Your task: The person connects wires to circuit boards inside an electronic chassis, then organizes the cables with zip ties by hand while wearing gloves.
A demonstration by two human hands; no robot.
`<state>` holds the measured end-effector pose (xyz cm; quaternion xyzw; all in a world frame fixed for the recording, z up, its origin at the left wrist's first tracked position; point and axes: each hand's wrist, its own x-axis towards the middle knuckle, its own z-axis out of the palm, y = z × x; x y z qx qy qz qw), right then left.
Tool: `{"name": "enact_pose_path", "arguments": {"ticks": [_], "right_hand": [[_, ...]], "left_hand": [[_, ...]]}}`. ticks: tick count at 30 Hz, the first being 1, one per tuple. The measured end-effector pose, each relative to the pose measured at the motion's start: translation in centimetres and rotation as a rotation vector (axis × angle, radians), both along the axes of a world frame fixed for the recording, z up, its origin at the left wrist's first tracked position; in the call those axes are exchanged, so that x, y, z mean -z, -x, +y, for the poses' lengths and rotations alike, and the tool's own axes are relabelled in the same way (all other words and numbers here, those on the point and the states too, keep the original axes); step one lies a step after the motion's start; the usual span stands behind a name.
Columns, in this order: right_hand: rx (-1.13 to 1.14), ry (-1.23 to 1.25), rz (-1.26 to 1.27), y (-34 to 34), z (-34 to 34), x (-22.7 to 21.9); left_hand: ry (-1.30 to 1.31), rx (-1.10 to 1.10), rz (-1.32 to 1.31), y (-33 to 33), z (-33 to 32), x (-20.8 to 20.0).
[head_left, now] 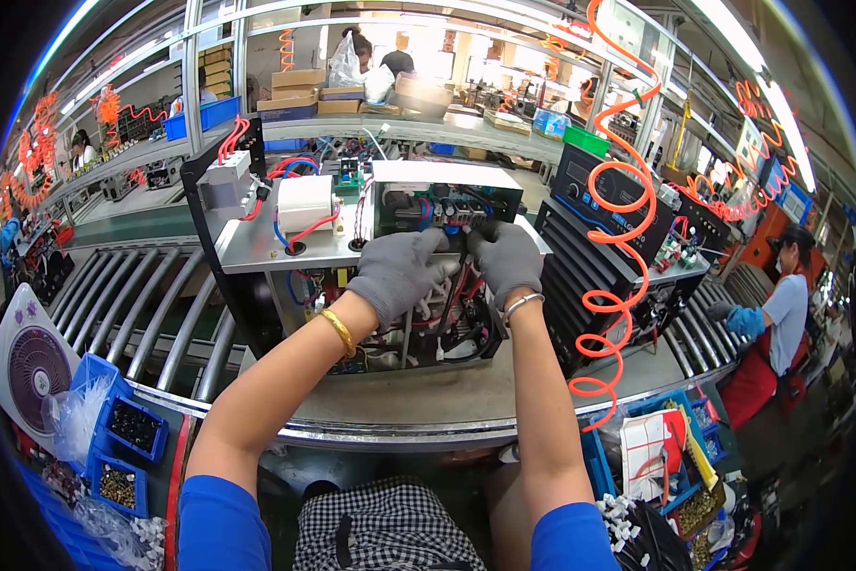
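Observation:
In front of me stands an opened electrical machine [256, 255] with a metal shelf, bundles of wires and exposed boards. A white-topped housing [447, 175] on the shelf holds a circuit board with coloured wires [437, 211]. My left hand [401, 271], in a grey glove, reaches to the housing's open front, fingers bent and closed at the wiring. Close beside it, my grey-gloved right hand [506, 259] has its fingers pinched together at the same spot. Whatever small part sits between the fingertips is too small to make out. Dark cables [461, 281] hang between the hands.
A coiled orange air hose [622, 224] dangles right of my hand, before a second black machine [590, 276]. Roller conveyors [152, 309] flank the bench. Blue bins of small parts [133, 423] and a fan [36, 366] stand left; a co-worker [780, 314] is at right.

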<state>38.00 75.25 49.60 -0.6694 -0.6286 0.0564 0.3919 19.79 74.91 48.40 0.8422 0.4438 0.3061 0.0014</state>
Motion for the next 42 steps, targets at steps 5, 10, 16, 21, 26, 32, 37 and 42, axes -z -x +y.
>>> {"name": "enact_pose_path", "arguments": {"ticks": [5, 10, 16, 21, 26, 32, 37, 42], "right_hand": [[0.040, -0.048, -0.066, 0.0, 0.0, 0.3], [0.037, -0.071, -0.004, 0.4, 0.1, 0.5], [-0.029, -0.015, 0.064, -0.4, 0.8, 0.6], [-0.009, -0.046, -0.034, 0.3, 0.6, -0.2], [0.042, -0.026, -0.108, 0.0, 1.5, -0.5], [-0.007, 0.017, -0.055, 0.2, 0.6, -0.7], [-0.003, 0.018, -0.060, 0.0, 0.6, -0.6], [-0.016, -0.001, -0.067, -0.3, 0.9, -0.2]], "left_hand": [[-0.038, 0.033, -0.041, 0.0, 0.5, 0.3], [0.032, 0.018, -0.002, 0.1, 0.3, -0.5], [0.030, 0.046, -0.007, -0.1, 0.6, -0.4], [0.007, 0.032, -0.004, -0.2, 0.7, -0.3], [0.006, 0.068, -0.070, -0.1, 0.8, 0.1], [-0.059, 0.209, -0.681, 3.5, -0.7, 0.2], [-0.191, -0.029, -0.351, 6.7, -2.9, 1.6], [-0.225, -0.125, -0.033, 5.8, -2.7, 3.8]]}}
